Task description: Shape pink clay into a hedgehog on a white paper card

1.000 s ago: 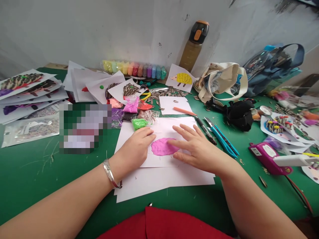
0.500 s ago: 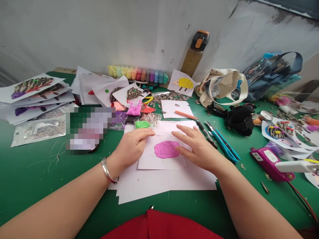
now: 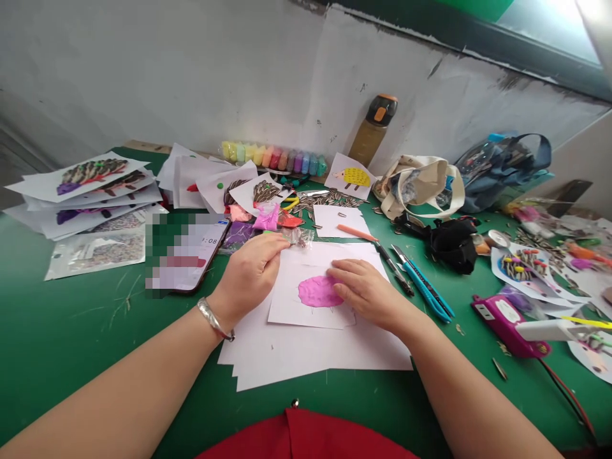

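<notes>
A flattened oval of pink modelling clay (image 3: pixel 315 292) lies on a small white sheet (image 3: pixel 291 312), over pencil lines that show below it. My right hand (image 3: pixel 366 290) rests low over the right side of this sheet, fingers stretched out and the tips at the clay's upper right edge. My left hand (image 3: pixel 253 271), with a silver bangle at the wrist, is at the sheet's upper left. Its visible fingers reach towards the clay packets and nothing shows in its grip; the rest of its fingers are hidden. A bright pink clay packet (image 3: pixel 266 217) lies just beyond it.
Larger white sheets (image 3: pixel 287 357) lie underneath. To the right are an orange clay tool (image 3: pixel 356 232), a black pen (image 3: pixel 396 269), a blue cutter (image 3: pixel 423 284) and a magenta glue gun (image 3: pixel 509 325). A phone (image 3: pixel 203 252) lies left; sunflower seeds (image 3: pixel 329 203) are behind.
My right hand has lowered onto the sheet, its fingers closer together. My left hand has moved slightly up and now covers most of the green clay packet. The camera view has shifted.
</notes>
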`<state>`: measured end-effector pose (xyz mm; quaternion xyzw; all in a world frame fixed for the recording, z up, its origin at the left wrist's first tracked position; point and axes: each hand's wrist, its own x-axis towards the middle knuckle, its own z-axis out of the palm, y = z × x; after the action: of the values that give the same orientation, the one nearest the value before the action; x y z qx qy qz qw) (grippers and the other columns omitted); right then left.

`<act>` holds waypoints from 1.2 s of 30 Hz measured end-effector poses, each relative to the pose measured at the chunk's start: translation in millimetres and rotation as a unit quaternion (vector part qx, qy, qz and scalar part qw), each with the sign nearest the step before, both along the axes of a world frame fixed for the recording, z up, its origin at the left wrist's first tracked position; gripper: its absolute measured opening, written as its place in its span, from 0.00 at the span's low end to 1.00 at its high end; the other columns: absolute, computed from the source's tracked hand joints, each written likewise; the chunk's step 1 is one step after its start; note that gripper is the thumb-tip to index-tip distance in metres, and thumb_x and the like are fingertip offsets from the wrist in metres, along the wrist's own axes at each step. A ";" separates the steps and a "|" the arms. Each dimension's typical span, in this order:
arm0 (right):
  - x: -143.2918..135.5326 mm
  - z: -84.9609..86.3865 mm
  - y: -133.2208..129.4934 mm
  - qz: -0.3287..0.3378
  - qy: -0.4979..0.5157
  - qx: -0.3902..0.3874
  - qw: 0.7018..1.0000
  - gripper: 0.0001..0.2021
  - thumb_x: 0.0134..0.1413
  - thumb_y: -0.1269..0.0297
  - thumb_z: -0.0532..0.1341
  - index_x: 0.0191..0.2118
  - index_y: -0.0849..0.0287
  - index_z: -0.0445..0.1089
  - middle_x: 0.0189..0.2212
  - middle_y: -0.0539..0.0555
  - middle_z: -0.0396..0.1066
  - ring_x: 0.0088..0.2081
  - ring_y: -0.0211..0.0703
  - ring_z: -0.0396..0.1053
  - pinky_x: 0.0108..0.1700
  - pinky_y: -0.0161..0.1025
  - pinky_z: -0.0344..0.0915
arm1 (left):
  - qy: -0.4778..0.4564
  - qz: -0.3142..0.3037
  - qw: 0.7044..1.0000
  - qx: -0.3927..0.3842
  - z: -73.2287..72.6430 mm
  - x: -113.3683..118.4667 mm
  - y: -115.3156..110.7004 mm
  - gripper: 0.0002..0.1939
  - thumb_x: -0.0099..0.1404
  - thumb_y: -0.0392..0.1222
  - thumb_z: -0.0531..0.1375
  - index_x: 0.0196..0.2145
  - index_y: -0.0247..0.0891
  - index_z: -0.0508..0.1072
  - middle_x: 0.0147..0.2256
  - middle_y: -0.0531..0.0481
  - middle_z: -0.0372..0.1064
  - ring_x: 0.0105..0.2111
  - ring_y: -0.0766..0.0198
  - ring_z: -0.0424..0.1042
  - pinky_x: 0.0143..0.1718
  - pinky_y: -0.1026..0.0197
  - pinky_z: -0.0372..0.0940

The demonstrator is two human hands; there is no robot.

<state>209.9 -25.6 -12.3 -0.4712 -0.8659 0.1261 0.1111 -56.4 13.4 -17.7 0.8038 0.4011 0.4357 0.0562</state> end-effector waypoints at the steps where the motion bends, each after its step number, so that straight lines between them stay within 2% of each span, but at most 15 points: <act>1: -0.6 2.8 0.7 0.002 -0.004 -0.004 1.000 0.15 0.70 0.62 0.51 0.52 0.56 0.73 0.55 0.61 0.71 0.57 0.55 0.67 0.57 0.52 0.63 | 0.005 0.001 1.000 0.008 -0.7 -0.6 0.9 0.15 0.68 0.30 0.53 0.44 0.32 0.79 0.46 0.41 0.79 0.49 0.56 0.76 0.56 0.52 0.70; 7: -8.7 29.5 9.5 0.019 -0.064 -0.052 0.996 0.14 0.68 0.63 0.53 0.51 0.55 0.74 0.49 0.58 0.76 0.52 0.54 0.72 0.49 0.46 0.68 | 0.030 -0.013 0.999 0.020 -5.2 -1.2 2.6 0.14 0.68 0.31 0.53 0.41 0.34 0.79 0.42 0.44 0.79 0.45 0.57 0.78 0.52 0.55 0.73; 10: -19.1 39.6 17.3 -0.063 -0.076 -0.040 0.994 0.13 0.64 0.66 0.56 0.50 0.55 0.75 0.48 0.58 0.77 0.50 0.55 0.73 0.46 0.46 0.67 | 0.055 -0.025 0.998 0.026 -6.3 -0.9 2.5 0.14 0.67 0.30 0.53 0.40 0.33 0.78 0.41 0.43 0.79 0.43 0.57 0.78 0.50 0.55 0.73; 12: -27.3 41.7 24.3 -0.098 -0.046 -0.023 0.994 0.14 0.64 0.66 0.56 0.49 0.54 0.75 0.47 0.56 0.77 0.49 0.53 0.73 0.45 0.44 0.66 | 0.053 -0.017 0.998 0.029 -6.0 -1.5 3.0 0.14 0.67 0.30 0.52 0.40 0.33 0.78 0.41 0.43 0.79 0.43 0.57 0.78 0.49 0.55 0.74; 14: -35.2 41.3 32.9 -0.114 -0.013 -0.004 0.993 0.14 0.64 0.67 0.54 0.46 0.54 0.76 0.42 0.54 0.79 0.44 0.50 0.73 0.43 0.42 0.64 | 0.042 -0.001 0.999 0.033 -5.0 -2.9 4.2 0.14 0.67 0.30 0.52 0.40 0.33 0.78 0.41 0.43 0.79 0.43 0.57 0.77 0.49 0.54 0.73; 18: -48.9 38.5 54.2 -0.116 -0.013 0.001 0.993 0.16 0.64 0.69 0.51 0.32 0.54 0.75 0.27 0.51 0.75 0.33 0.45 0.71 0.35 0.40 0.57 | 0.026 0.039 0.999 0.022 -3.4 -7.2 7.8 0.13 0.67 0.30 0.54 0.40 0.34 0.78 0.42 0.43 0.79 0.44 0.56 0.77 0.50 0.54 0.72; 22: -59.5 34.2 70.8 -0.133 -0.040 -0.014 0.990 0.14 0.61 0.71 0.51 0.27 0.55 0.70 0.25 0.50 0.73 0.29 0.43 0.66 0.32 0.38 0.51 | 0.036 0.062 0.997 0.004 -3.5 -10.8 10.4 0.13 0.67 0.31 0.54 0.40 0.35 0.78 0.41 0.44 0.79 0.43 0.56 0.77 0.50 0.54 0.72; 27: -69.5 28.9 76.5 -0.111 -0.041 -0.021 0.993 0.13 0.60 0.71 0.52 0.28 0.56 0.69 0.28 0.50 0.73 0.29 0.41 0.65 0.31 0.37 0.51 | 0.064 0.035 0.997 0.006 -5.6 -9.5 10.2 0.14 0.66 0.29 0.52 0.40 0.35 0.77 0.40 0.45 0.79 0.42 0.56 0.77 0.48 0.53 0.72; 33: -85.9 40.7 86.6 -0.090 -0.069 -0.002 0.994 0.12 0.61 0.71 0.53 0.32 0.57 0.72 0.30 0.53 0.75 0.31 0.43 0.66 0.32 0.38 0.51 | 0.076 -0.009 0.997 -0.009 -8.5 -3.4 5.8 0.14 0.66 0.28 0.52 0.38 0.34 0.77 0.39 0.43 0.78 0.39 0.57 0.76 0.45 0.54 0.73; 36: -100.4 47.3 95.3 -0.053 -0.087 0.002 0.995 0.12 0.60 0.73 0.53 0.34 0.57 0.73 0.31 0.53 0.76 0.31 0.43 0.67 0.32 0.37 0.53 | 0.080 -0.008 0.997 -0.014 -9.4 -1.9 4.5 0.13 0.66 0.27 0.52 0.38 0.33 0.77 0.39 0.42 0.78 0.40 0.56 0.76 0.46 0.53 0.73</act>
<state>109.5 69.8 35.0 -0.5254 -0.8463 0.0767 0.0430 -58.3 17.9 -27.2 0.8382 0.4041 0.3643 0.0383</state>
